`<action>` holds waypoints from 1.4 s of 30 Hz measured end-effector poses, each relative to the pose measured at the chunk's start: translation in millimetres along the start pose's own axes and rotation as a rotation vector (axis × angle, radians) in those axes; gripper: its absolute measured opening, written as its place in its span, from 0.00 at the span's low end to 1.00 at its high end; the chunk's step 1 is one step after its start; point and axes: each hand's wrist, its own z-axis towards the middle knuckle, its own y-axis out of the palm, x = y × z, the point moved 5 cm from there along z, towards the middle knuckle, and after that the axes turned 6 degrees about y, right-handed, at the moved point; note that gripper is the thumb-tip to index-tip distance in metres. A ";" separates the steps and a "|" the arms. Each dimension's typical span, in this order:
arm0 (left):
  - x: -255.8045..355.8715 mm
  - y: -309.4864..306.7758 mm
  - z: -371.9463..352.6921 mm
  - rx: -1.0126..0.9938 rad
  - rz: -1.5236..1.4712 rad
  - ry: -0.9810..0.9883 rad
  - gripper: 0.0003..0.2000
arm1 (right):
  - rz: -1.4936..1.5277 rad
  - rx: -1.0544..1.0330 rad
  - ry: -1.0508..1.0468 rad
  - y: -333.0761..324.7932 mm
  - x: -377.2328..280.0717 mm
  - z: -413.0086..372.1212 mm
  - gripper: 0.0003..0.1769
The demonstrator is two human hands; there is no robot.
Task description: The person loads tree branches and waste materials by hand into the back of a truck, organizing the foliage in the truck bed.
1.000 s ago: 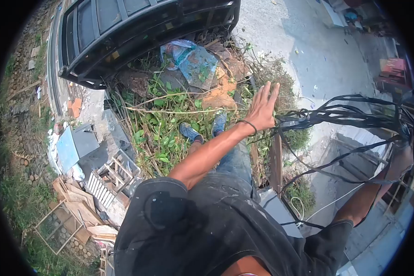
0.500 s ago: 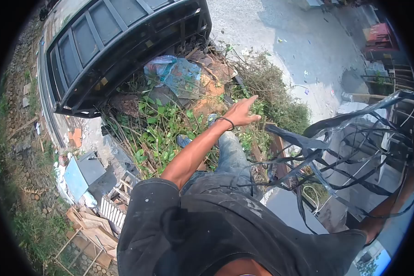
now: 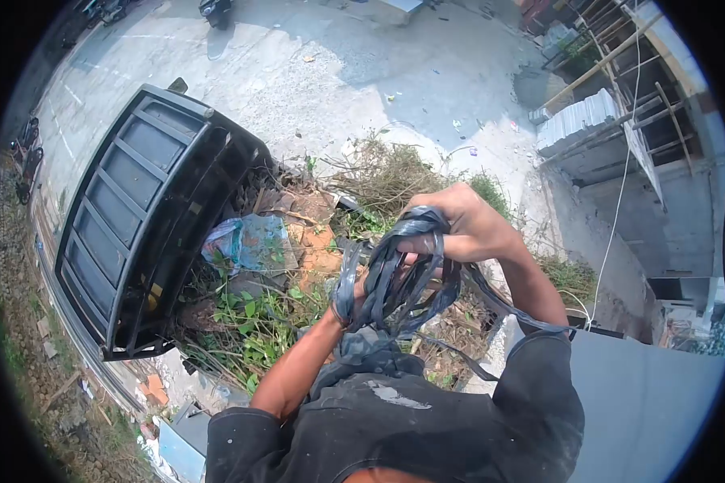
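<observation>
A bundle of black plastic strips (image 3: 387, 294), looped and tangled, hangs between my two hands in front of my chest. My right hand (image 3: 471, 225) is closed around the top of the loops, thumb across them. Behind and inside the coils is my left hand (image 3: 361, 291), its fingers mostly covered by the strips; it appears to grip the bundle. Some strips circle the left wrist. One loose strip trails from the bundle toward my right upper arm, and another end dangles below it.
Cut branches and green leaves (image 3: 258, 326) lie below me, with a blue plastic sheet (image 3: 262, 241) among them. A black ribbed metal panel (image 3: 125, 209) stands to the left. At right are a grey flat surface (image 3: 644, 394), a thin white cord (image 3: 618, 217) and stacked pale sheets (image 3: 576, 121).
The strips have come from my right side to the front of my chest, with both hands now at them. My left hand was stretched out bare before. The view has turned.
</observation>
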 end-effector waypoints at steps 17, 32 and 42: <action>102.4 -6.1 78.8 0.374 -0.020 -0.045 0.04 | 0.522 0.587 0.139 16.3 106.7 -30.4 0.48; 208.8 62.7 142.4 -0.135 1.134 0.576 0.13 | 0.361 0.244 0.412 116.8 -24.5 -78.1 0.21; 55.0 37.8 30.0 -0.159 0.645 -0.211 0.25 | -0.519 1.213 -0.266 -3.7 -39.7 -52.8 0.19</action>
